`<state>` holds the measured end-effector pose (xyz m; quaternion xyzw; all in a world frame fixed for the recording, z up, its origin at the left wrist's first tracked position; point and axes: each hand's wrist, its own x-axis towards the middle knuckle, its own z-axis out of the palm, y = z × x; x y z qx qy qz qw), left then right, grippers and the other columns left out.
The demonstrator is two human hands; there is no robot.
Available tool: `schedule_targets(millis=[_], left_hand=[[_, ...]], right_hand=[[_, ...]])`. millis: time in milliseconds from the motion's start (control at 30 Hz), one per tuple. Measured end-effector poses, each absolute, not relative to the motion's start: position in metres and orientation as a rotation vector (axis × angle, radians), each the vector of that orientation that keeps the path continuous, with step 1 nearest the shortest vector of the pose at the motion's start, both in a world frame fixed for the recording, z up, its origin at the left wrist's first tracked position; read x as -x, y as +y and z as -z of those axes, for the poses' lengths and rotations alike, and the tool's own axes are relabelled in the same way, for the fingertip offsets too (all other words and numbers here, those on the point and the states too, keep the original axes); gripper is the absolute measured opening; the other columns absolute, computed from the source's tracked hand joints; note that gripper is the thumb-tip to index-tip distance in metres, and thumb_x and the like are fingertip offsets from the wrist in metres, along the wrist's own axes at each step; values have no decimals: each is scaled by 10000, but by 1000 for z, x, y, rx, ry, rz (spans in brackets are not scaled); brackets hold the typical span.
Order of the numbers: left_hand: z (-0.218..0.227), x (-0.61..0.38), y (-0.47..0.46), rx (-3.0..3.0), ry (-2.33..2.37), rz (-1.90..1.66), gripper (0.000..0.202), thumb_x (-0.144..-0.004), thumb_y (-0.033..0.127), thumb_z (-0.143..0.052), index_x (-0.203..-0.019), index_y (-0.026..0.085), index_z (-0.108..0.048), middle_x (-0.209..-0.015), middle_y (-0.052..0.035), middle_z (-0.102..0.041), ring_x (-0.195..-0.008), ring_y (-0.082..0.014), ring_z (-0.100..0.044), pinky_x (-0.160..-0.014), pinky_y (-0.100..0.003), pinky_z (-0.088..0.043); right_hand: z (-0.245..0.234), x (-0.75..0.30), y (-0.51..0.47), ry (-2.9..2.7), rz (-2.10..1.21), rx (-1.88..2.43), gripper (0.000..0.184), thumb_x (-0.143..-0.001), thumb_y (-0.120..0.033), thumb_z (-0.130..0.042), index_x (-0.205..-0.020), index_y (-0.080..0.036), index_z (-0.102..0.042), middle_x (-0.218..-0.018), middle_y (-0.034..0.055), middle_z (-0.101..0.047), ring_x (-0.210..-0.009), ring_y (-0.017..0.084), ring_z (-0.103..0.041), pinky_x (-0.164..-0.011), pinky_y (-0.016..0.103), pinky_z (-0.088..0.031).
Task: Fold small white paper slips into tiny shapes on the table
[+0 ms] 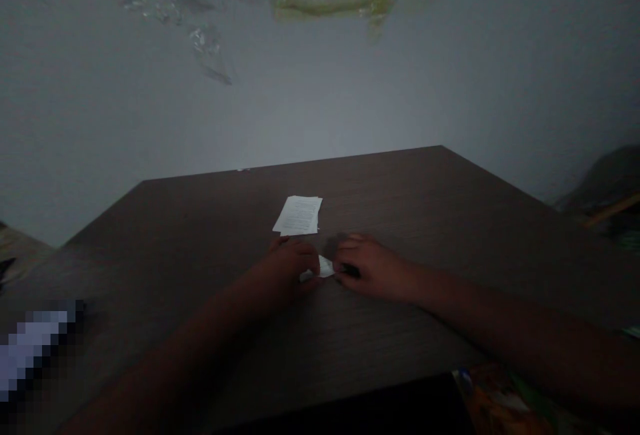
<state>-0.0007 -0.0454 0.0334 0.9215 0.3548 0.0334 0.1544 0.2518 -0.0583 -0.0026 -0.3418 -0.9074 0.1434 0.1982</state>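
A small piece of white paper point(326, 266) shows between my two hands, just above the dark tabletop. My left hand point(293, 265) is closed on its left side, with the fingers curled over the paper. From the right, my right hand point(367, 265) pinches the paper's other edge between thumb and fingers. Most of the paper is hidden by the hands, so its full shape cannot be made out. Beyond my left hand lie several white printed sheets point(300, 214), loosely stacked with their edges out of line.
The brown wooden table point(390, 188) runs up to a grey wall point(320, 102) with clear and yellow tape on it. A blurred-out flat object point(35, 348) lies at the left. Near the front edge are a black surface point(360, 408) and a colourful patterned item point(495, 398).
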Motion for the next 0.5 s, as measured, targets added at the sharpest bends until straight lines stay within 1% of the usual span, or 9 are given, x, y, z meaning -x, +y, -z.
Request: schedule_targets(millis=[67,167,233,367,433,500], left_hand=[[-34,3,-43,-2619,981,-120,71,-997,208,-720,-1016,232,-783,-1157,-45,-776,-1185,-281,-699,-1242,-579,-362],[-32,7,-37,-2587,935,-149,85,-1016,231,-706,-1011,214,-789,-1201,-63,-784,-1210,-283,-702,-1197,-529,-418],[-31,11,-32,-2549,916,-154,110,-1017,235,-696,-964,200,-786,-1215,-71,-790,-1193,-279,-714,-1146,-489,-471],[-33,14,-26,-2422,928,-145,194,-980,230,-689,-797,189,-738,-1192,-70,-803,-1052,-247,-752,-990,-398,-573],[-35,15,-27,-2365,943,-173,191,-967,240,-682,-789,195,-733,-1198,-68,-806,-1049,-243,-757,-964,-381,-594],[-37,16,-28,-2324,949,-200,169,-965,251,-676,-818,202,-743,-1211,-68,-811,-1078,-243,-758,-973,-378,-605]], right_hand=[[1,-252,-59,-2542,-431,966,25,-1006,-217,-733,-995,-210,-754,-1007,60,-736,-1008,247,-662,-1039,488,-500],[0,-253,-57,-2553,-454,988,74,-1039,-240,-711,-1025,-212,-778,-1037,64,-744,-1042,253,-667,-1080,512,-488],[-1,-254,-54,-2565,-450,1000,110,-1057,-243,-693,-1012,-204,-786,-1038,71,-745,-1043,255,-668,-1070,507,-493],[0,-256,-50,-2545,-428,996,145,-1071,-232,-680,-984,-192,-789,-1003,74,-732,-1018,249,-657,-1035,486,-492],[3,-256,-49,-2494,-430,1012,137,-1070,-225,-683,-985,-187,-784,-1022,77,-728,-1031,246,-648,-1028,471,-485],[6,-256,-47,-2438,-441,1050,132,-1072,-227,-680,-989,-184,-774,-1063,83,-725,-1065,249,-638,-1019,456,-480]])
